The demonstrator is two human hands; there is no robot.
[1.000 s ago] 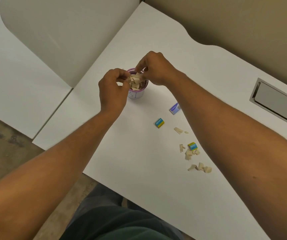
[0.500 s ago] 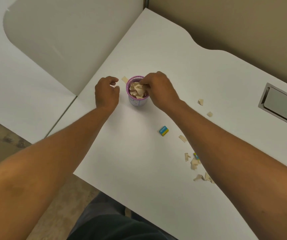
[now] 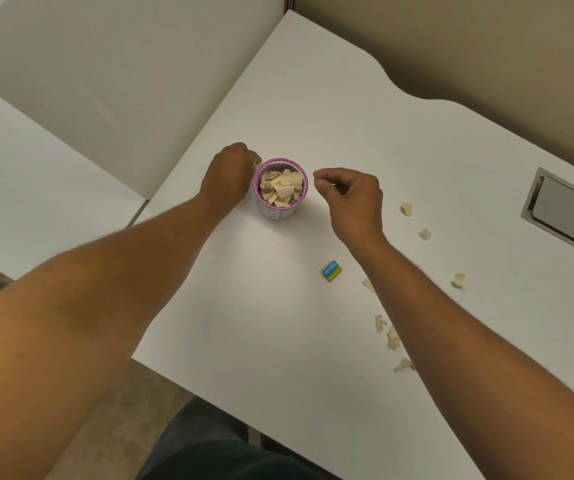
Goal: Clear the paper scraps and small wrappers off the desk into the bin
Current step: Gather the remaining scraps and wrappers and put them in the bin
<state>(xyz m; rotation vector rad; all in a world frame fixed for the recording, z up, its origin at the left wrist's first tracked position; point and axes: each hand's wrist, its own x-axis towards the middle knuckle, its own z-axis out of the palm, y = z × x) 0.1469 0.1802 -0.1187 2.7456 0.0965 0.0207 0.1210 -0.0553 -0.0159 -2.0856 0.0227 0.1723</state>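
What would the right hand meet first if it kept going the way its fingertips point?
The right hand points left, toward the pink bin; its rim looks first in line. Height over the desk is unclear, so it might pass above the rim.

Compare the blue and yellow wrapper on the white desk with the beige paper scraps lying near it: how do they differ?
The blue and yellow wrapper is a neat printed rectangle; the beige paper scraps are plain, torn and irregular. The wrapper lies alone left of the right forearm, while the scraps are scattered on both sides of it. Both remain on the white desk, outside the small purple mesh bin.
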